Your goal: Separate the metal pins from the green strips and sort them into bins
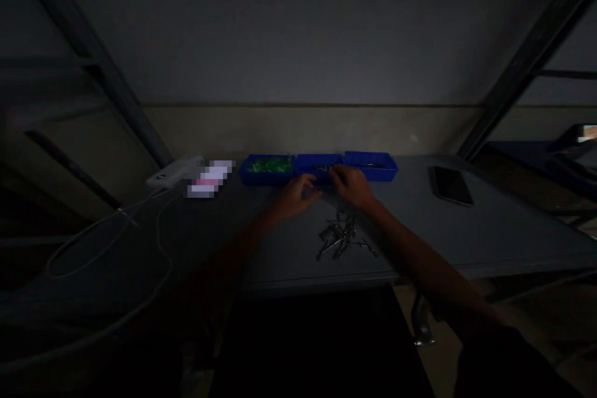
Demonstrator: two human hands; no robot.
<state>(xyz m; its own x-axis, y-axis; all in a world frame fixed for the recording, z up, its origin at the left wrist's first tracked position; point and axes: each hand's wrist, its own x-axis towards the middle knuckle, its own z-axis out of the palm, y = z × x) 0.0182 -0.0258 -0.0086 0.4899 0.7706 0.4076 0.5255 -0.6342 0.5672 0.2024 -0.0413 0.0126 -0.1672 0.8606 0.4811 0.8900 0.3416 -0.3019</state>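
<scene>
The scene is very dim. Three blue trays stand in a row at the far side of a grey table [489, 230]: the left tray [267, 169] holds green pieces, the middle tray [319, 166] and the right tray [372, 165] hold dark small parts. My left hand [298, 194] rests just in front of the middle tray, fingers curled. My right hand [351, 185] reaches to the middle tray's front edge, fingers bent; whether it holds anything is lost in the dark. A pile of small metal screws or pins [342, 237] lies on the table below my hands.
A dark phone [451, 185] lies flat to the right. At the left, a white device [173, 172] with a cable [140, 224] looping across the table, and a blurred-out item [209, 179] beside it. Slanted metal shelf struts rise on both sides.
</scene>
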